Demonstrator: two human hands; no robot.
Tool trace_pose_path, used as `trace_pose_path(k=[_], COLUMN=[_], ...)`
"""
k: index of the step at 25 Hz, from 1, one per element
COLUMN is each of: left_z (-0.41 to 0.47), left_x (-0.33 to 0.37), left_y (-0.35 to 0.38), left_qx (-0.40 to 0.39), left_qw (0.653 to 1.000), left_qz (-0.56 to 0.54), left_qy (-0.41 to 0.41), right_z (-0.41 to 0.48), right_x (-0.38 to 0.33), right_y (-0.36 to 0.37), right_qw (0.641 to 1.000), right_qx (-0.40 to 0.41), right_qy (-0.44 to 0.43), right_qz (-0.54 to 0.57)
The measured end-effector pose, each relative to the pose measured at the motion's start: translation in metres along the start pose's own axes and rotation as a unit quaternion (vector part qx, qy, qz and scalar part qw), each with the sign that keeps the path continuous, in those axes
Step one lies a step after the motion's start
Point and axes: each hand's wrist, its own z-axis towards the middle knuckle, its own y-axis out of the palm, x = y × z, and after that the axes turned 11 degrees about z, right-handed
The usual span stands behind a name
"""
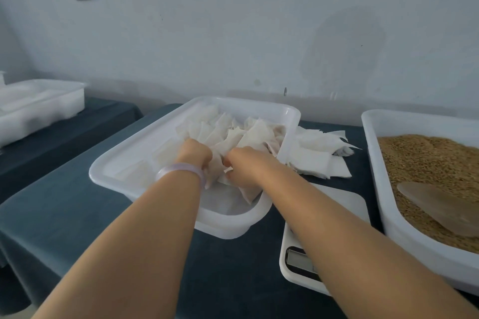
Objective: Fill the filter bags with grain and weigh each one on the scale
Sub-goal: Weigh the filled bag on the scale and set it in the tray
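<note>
left hand (195, 155) and right hand (243, 160) are both down in the white tray (124, 153), curled tight and pinching one filter bag (217, 176) between them. more filter bags (233, 132) are heaped just beyond the knuckles. pale bracelet (178, 171) on the left wrist. scale (298, 264) sits under the right forearm on the table (77, 202), and out to the right of that hand, grain (427, 160) fills a white bin (372, 153), a scoop (440, 204) lying on it.
</note>
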Motion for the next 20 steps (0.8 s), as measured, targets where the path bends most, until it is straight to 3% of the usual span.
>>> trace_pose_path(k=[6,10,13,15,18,20], left_z=[0.004,-0.005,-0.010,-0.018,-0.023,-0.021], left_x=[-0.005,-0.006,-0.006,-0.002,0.007,0.014], left_y=[0.006,0.006,0.002,0.000,0.000,0.000], left_qx=[0.008,0.036,0.050,0.078,0.180,0.219], left_qw=[0.999,0.999,0.994,0.991,0.971,0.959], left_qz=[-0.041,0.036,0.094,0.102,0.159,0.159], left_qy=[-0.024,-0.018,-0.012,-0.019,0.005,0.084], right_z=[0.001,-0.004,-0.010,-0.010,-0.010,-0.012], right_x=[0.006,0.005,0.013,0.032,0.085,0.123], right_y=[0.006,0.003,-0.009,-0.025,-0.041,-0.038], right_qw=[0.999,0.993,0.970,0.951,0.918,0.925], right_qx=[0.051,0.099,0.191,0.263,0.334,0.284], right_qy=[-0.019,-0.034,-0.042,-0.007,0.109,0.220], right_qz=[-0.005,0.054,0.142,0.161,0.181,0.121])
